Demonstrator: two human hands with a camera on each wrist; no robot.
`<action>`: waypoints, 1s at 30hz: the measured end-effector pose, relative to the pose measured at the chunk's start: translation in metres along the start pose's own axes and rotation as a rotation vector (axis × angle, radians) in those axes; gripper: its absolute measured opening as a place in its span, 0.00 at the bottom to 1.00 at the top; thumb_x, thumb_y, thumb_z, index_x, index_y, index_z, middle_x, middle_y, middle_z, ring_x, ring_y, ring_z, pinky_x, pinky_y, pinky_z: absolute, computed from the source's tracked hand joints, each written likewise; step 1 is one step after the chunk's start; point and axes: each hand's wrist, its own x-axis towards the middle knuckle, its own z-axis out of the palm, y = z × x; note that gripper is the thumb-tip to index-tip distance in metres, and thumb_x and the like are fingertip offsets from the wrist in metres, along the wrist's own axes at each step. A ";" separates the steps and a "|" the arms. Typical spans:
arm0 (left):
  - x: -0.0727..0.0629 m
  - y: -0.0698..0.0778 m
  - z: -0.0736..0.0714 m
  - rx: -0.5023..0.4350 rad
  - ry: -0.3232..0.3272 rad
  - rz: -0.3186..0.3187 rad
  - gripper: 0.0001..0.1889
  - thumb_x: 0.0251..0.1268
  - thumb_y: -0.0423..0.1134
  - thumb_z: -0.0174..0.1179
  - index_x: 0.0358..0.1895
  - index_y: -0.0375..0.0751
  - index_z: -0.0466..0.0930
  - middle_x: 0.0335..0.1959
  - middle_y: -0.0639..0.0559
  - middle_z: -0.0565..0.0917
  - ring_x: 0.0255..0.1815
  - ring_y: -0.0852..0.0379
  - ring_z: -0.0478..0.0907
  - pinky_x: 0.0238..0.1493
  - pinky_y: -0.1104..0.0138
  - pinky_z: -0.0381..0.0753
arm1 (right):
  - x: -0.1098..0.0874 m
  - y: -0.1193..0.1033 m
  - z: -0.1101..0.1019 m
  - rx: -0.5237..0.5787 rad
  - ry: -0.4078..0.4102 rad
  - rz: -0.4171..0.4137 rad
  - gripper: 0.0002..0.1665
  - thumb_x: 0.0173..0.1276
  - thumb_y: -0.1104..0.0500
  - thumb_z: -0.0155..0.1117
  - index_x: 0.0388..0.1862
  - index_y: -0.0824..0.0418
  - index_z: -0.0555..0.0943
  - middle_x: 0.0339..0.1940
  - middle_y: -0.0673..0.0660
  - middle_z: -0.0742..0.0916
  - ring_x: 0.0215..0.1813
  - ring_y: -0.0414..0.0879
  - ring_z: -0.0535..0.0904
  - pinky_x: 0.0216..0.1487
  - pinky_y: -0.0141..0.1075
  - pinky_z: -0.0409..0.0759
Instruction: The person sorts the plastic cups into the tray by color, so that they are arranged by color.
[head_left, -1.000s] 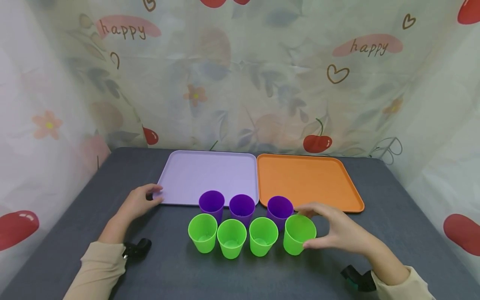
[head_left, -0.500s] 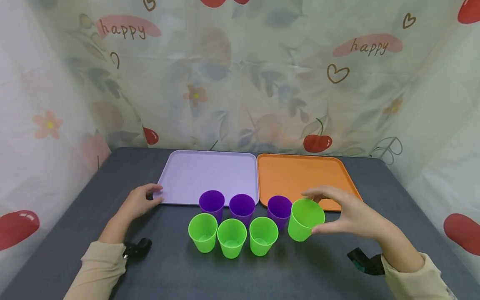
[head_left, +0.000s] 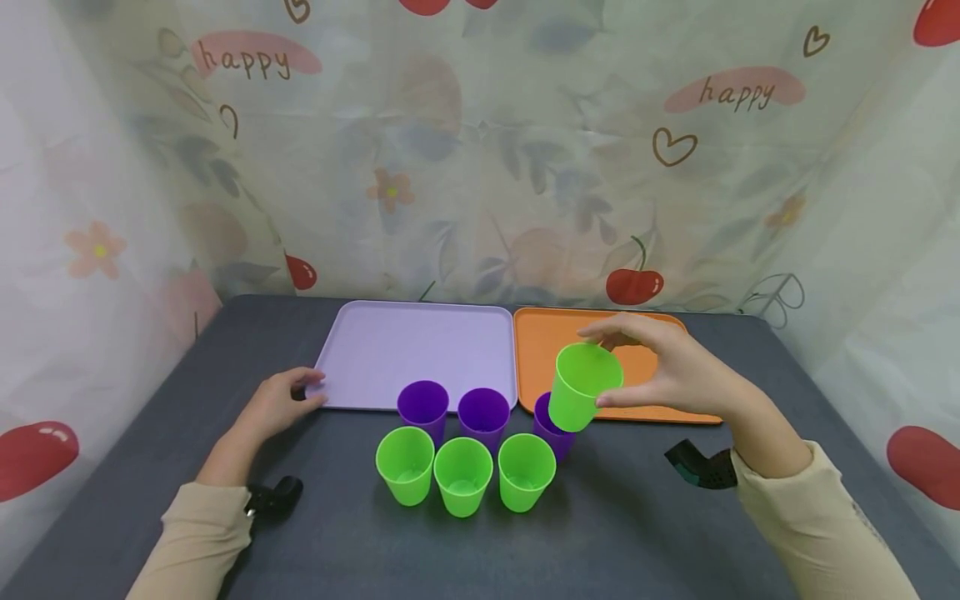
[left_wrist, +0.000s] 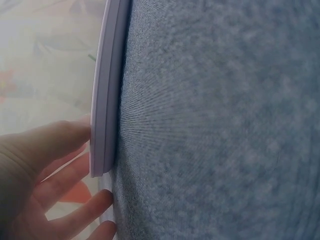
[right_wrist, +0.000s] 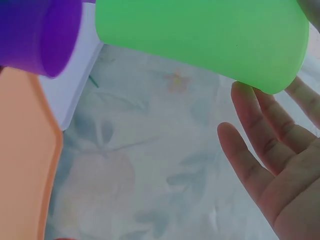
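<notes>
In the head view my right hand (head_left: 667,362) holds a green plastic cup (head_left: 581,383) by its side, between thumb and fingers. The cup is raised and slightly tilted, partly hiding the rightmost purple cup (head_left: 553,442) and the orange tray (head_left: 660,412). In the right wrist view, the fingertips touch the green cup (right_wrist: 200,40). My left hand (head_left: 281,407) grips the near left corner of the lavender tray (head_left: 412,350). Its thumb lies against the tray's edge (left_wrist: 105,100) in the left wrist view, while the lower fingers spread past the corner.
Three green cups (head_left: 463,479) stand upright in a front row. Two more purple cups (head_left: 423,408) stand behind them, close to the lavender tray's front edge. The two trays lie side by side on the dark table (head_left: 480,558), before a patterned curtain (head_left: 480,208).
My right hand has lifted the rightmost green cup off the table and carried it away from me, toward the orange tray. The left hand has stayed at the tray's corner.
</notes>
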 end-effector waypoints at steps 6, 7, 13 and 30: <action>0.000 -0.001 0.001 0.007 0.007 0.002 0.20 0.58 0.38 0.63 0.51 0.29 0.76 0.52 0.30 0.78 0.54 0.33 0.74 0.56 0.44 0.70 | 0.027 0.002 0.004 0.029 -0.013 0.039 0.35 0.45 0.57 0.78 0.55 0.56 0.76 0.53 0.51 0.82 0.52 0.39 0.77 0.56 0.28 0.74; 0.000 -0.001 0.001 0.008 0.009 0.002 0.20 0.58 0.38 0.63 0.51 0.29 0.76 0.52 0.30 0.78 0.54 0.33 0.74 0.56 0.44 0.70 | 0.032 0.002 0.006 0.037 -0.016 0.042 0.35 0.46 0.57 0.78 0.55 0.56 0.76 0.53 0.51 0.82 0.52 0.40 0.77 0.56 0.31 0.75; 0.001 -0.003 0.002 0.009 0.015 0.004 0.20 0.58 0.38 0.63 0.51 0.29 0.76 0.52 0.30 0.79 0.53 0.33 0.74 0.56 0.44 0.70 | 0.062 0.006 0.019 0.068 -0.060 0.059 0.33 0.48 0.54 0.76 0.55 0.56 0.77 0.52 0.51 0.83 0.52 0.44 0.77 0.57 0.43 0.77; 0.001 -0.003 0.001 -0.008 0.013 0.001 0.20 0.58 0.37 0.62 0.51 0.29 0.76 0.52 0.30 0.78 0.54 0.33 0.74 0.56 0.44 0.70 | 0.142 0.013 0.065 0.092 -0.168 0.078 0.33 0.51 0.53 0.74 0.56 0.60 0.75 0.49 0.55 0.82 0.50 0.48 0.79 0.55 0.41 0.78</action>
